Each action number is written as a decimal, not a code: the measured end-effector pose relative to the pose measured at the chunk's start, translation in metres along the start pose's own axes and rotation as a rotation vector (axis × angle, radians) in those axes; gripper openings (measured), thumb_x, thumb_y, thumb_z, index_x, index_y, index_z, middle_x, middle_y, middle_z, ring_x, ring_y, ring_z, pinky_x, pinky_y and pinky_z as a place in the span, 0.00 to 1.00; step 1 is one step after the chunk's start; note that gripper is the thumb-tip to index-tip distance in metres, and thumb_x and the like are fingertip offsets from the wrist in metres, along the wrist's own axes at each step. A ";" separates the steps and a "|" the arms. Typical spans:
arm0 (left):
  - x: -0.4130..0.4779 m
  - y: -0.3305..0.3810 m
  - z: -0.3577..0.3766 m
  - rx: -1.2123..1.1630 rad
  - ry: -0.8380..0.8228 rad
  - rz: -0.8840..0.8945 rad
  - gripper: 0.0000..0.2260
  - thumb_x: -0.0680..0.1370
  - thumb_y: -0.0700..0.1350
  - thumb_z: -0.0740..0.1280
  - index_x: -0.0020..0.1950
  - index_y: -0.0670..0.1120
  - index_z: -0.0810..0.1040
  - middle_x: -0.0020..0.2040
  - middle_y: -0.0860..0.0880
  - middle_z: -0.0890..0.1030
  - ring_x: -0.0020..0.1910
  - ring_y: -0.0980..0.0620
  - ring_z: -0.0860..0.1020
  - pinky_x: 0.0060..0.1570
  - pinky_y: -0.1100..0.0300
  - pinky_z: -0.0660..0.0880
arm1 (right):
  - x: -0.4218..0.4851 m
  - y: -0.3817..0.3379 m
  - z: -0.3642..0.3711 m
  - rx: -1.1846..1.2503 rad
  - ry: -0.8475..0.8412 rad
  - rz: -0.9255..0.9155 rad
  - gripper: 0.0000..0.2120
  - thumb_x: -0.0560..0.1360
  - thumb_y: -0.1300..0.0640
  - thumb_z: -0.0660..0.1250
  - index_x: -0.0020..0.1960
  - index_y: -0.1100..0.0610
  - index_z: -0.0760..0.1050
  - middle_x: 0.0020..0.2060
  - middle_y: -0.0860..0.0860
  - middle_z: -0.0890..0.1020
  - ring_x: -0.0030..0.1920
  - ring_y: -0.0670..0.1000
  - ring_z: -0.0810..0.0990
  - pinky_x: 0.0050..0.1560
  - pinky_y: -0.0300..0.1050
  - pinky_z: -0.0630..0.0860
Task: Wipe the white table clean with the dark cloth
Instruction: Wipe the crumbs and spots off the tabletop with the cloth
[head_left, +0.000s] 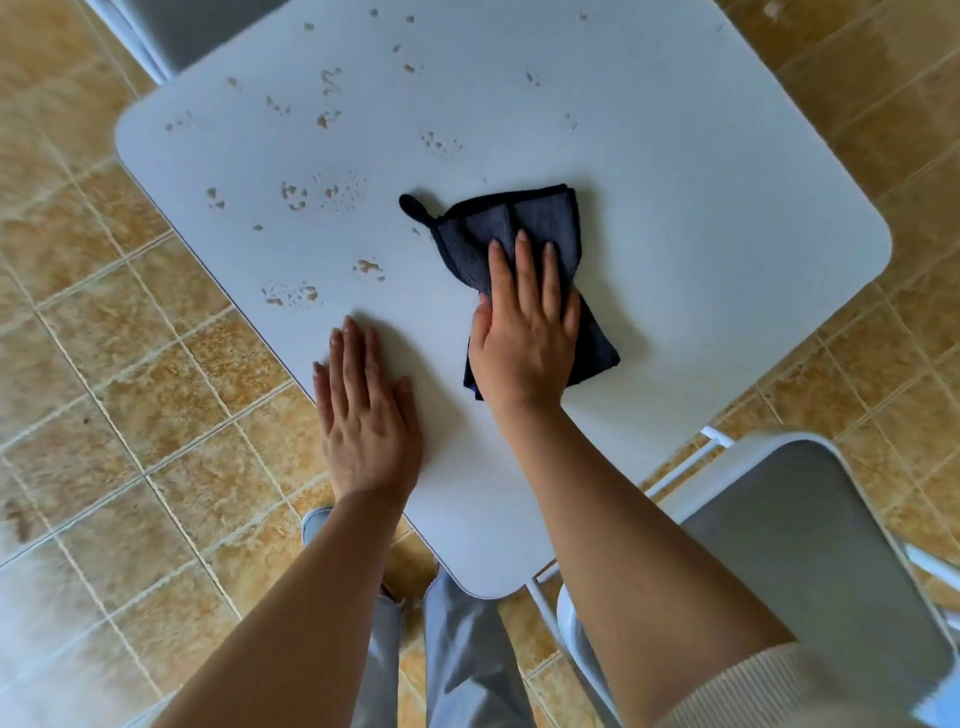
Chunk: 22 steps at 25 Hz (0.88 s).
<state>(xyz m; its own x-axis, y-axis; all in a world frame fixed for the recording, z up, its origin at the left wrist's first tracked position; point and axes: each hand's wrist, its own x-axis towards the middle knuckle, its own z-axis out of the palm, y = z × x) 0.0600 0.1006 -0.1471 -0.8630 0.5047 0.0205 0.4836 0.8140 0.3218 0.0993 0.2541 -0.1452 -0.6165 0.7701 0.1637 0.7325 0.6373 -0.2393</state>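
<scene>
A person's right hand (524, 338) is pressing flat, fingers extended, on the dark cloth (519, 234) at mid white table (701, 208); cloth's long axis is running near-to-far, loop pointing left twd brownish spill spots (332, 195). Left hand (366, 410) is lying open, palm down, on tabletop nr edge, grasping nothing.

My forearms were bare. A cream ribbed-knit sleeve (769, 686) was pushed up above my right elbow. I wore pale grey-blue trousers (467, 649) with frayed hems. My fingernails were short and unpainted, and I had no rings, watch or bracelet on my hands.
</scene>
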 end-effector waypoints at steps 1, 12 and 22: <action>0.001 0.001 0.001 -0.005 0.007 -0.001 0.25 0.82 0.49 0.51 0.78 0.40 0.57 0.78 0.43 0.58 0.78 0.49 0.53 0.77 0.54 0.44 | -0.011 -0.003 -0.001 -0.002 -0.012 -0.038 0.24 0.80 0.51 0.59 0.75 0.51 0.68 0.75 0.51 0.69 0.76 0.56 0.66 0.69 0.58 0.68; 0.002 0.000 0.002 0.006 0.027 0.001 0.25 0.82 0.49 0.51 0.78 0.40 0.58 0.78 0.44 0.59 0.78 0.49 0.54 0.77 0.52 0.49 | 0.035 0.060 -0.011 -0.112 -0.003 0.275 0.24 0.82 0.50 0.53 0.77 0.51 0.64 0.77 0.52 0.65 0.77 0.58 0.62 0.72 0.60 0.65; 0.001 0.000 0.000 0.022 0.025 0.007 0.25 0.82 0.48 0.52 0.78 0.40 0.58 0.78 0.43 0.59 0.78 0.48 0.55 0.76 0.48 0.53 | -0.012 -0.004 -0.001 -0.066 -0.044 -0.200 0.23 0.82 0.50 0.57 0.77 0.51 0.66 0.76 0.51 0.67 0.76 0.55 0.65 0.68 0.57 0.68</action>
<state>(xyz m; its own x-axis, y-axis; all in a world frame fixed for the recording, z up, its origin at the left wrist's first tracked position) 0.0595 0.1009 -0.1473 -0.8628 0.5034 0.0463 0.4926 0.8166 0.3007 0.1040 0.2426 -0.1455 -0.7627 0.6267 0.1596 0.6104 0.7792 -0.1427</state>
